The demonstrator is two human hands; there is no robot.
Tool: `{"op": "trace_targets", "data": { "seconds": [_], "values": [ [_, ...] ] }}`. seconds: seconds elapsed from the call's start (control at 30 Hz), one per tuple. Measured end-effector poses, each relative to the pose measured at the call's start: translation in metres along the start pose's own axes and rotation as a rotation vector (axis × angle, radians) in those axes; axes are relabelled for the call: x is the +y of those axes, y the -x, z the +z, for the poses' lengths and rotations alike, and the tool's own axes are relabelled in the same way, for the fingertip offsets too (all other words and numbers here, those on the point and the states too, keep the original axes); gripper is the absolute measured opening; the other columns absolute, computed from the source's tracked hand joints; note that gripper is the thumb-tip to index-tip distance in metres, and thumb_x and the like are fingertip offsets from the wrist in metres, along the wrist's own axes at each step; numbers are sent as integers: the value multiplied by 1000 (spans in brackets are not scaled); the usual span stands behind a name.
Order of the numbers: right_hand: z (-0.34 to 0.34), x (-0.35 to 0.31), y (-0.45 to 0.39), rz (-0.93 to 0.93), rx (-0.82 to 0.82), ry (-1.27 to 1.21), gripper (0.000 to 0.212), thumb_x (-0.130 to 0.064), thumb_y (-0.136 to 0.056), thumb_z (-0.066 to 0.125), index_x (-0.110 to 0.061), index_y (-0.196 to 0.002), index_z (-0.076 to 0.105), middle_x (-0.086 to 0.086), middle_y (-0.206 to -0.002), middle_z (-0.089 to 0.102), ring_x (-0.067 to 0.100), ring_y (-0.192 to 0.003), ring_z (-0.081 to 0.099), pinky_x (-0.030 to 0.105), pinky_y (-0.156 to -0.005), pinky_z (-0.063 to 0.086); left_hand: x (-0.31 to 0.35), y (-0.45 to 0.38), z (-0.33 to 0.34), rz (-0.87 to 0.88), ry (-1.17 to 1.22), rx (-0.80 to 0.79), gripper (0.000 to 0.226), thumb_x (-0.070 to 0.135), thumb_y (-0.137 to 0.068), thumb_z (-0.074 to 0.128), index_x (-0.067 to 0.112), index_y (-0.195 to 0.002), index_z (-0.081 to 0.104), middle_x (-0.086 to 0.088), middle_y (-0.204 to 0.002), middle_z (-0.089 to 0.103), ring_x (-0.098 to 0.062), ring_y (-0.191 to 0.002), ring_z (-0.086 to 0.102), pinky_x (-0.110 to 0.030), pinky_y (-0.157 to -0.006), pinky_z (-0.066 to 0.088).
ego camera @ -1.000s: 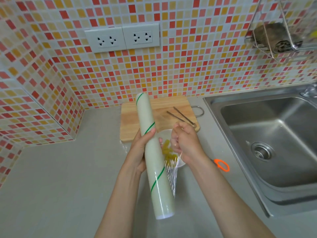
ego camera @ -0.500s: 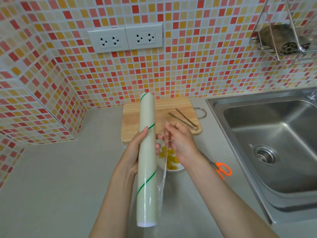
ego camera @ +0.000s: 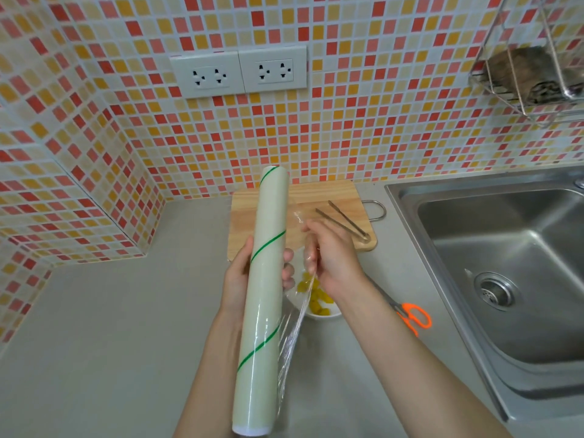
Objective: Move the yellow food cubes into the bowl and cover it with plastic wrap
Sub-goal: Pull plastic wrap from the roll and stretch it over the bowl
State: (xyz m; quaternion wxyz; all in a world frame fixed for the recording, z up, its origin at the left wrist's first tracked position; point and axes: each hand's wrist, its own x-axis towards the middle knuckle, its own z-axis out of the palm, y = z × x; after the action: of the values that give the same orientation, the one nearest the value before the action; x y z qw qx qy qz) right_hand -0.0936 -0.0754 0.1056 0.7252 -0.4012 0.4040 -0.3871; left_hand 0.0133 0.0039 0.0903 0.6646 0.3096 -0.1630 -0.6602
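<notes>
Peeling film off the roll: left hand wraps round the roll's middle, thumb on the near side, fingertips showing on the far side. Right hand pinches the loose film edge between thumb and fingers, just right of the roll.

Key geometry: the roll's long axis runs near-to-far, tilted slightly right at the top, held above the tabletop. The bowl sits directly under the right hand, just right of the roll, so the film needs pulling rightward across the bowl. Right hand is the nearer one to the bowl.

Yellow cubes are already in the bowl, so I judge the transfer done and the covering not yet.

Materials: film is thin, clear, wrinkled and clingy, likely to bunch. Roll is a smooth pale cylinder with a green spiral line. Bowl is white, round, shallow.

Nearby: wooden board with metal tongs behind the bowl, orange-handled scissors to the right, steel sink beyond.
</notes>
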Motion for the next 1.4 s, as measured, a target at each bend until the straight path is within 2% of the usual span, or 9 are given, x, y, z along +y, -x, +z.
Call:
{"op": "trace_targets", "data": {
  "seconds": [0.13,0.27,0.5,0.63,0.8,0.97,1.13,1.3,1.4],
  "values": [
    [1,-5,-7,159,-138,51,42,-50,-87,49,-19,-64,66,1,-30,36,17,-27,38,22,-39,34,1,1,3,-26,-24,-42,48,46,-84,43,7,-98,69,-10,-72,56,-18,-48,49,-23,-46,44],
    [4,-8,-13,-47,-155,-5,25,-26,-92,54,-11,-72,60,-4,-29,37,11,-25,35,18,-35,34,4,1,0,-20,-35,-49,46,47,-85,43,10,-91,70,-8,-73,58,-17,-48,49,-23,-45,40],
    [16,-4,-6,-99,121,-93,24,-14,-93,50,-10,-69,52,-5,-26,33,11,-23,33,17,-34,29,-1,3,-1,18,4,-86,45,49,-85,44,12,-87,69,-8,-73,58,-17,-54,50,-26,-50,43],
    [15,-3,-4,-152,232,-191,26,-16,-96,46,-11,-71,51,-7,-29,40,8,-24,31,17,-32,28,-4,3,-6,29,22,14,48,49,-69,68,7,-93,61,-10,-72,54,-20,-58,52,-28,-53,46],
    [-2,-2,0,-343,311,110,27,-28,-97,42,-22,-73,52,-5,-50,46,11,-35,38,21,-34,33,6,-2,-11,69,-163,110,63,39,-63,75,21,-119,53,-10,-91,62,-33,-86,63,-43,-66,57],
    [-27,-4,-1,-586,374,572,24,-20,-97,40,-13,-77,53,4,-57,49,16,-53,41,33,-54,35,15,-8,-2,47,-314,124,46,33,-72,71,23,-115,57,-6,-78,65,-23,-56,63,-31,-52,55],
    [-32,-2,3,-180,148,186,28,-37,-96,40,-19,-83,56,-8,-42,48,10,-37,39,18,-38,29,9,-12,5,-80,-180,58,35,44,-71,69,13,-85,77,-8,-82,69,-15,-55,60,-24,-50,52],
    [-25,25,36,320,-166,-156,70,-71,-71,39,-19,-114,58,7,-88,70,24,-74,61,33,-61,46,15,-11,3,-109,-33,-100,48,50,-80,58,13,-107,73,-7,-102,62,-11,-57,61,-20,-53,52],
    [-21,48,71,342,-361,-248,47,-52,-75,55,-12,-96,69,8,-85,69,20,-70,62,30,-55,52,22,-8,0,-62,14,-91,52,47,-80,58,8,-112,70,-11,-116,63,-11,-57,60,-20,-51,52]
  ]
}}
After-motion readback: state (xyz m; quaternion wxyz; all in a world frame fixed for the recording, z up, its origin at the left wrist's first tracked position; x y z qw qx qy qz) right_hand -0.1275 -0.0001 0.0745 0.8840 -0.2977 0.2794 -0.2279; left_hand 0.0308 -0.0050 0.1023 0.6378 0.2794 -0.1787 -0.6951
